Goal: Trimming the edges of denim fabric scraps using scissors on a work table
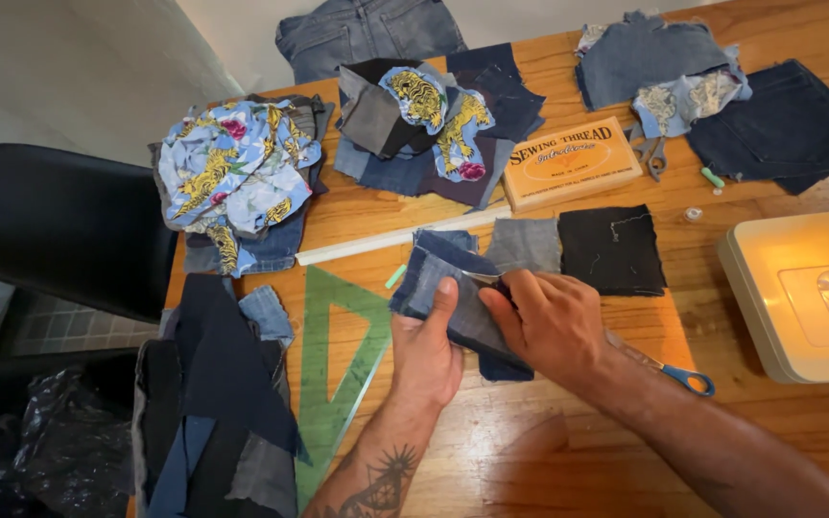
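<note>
From my remote seat I see a green set square at 9 o'clock of my hands, a black fabric square at 1 o'clock, an orange thread box at 12, and blue-handled scissors partly under my right forearm. The denim patch, blue-grey and frayed, lies mid-table. My left hand pins it with the thumb; my right hand pinches its edge.
</note>
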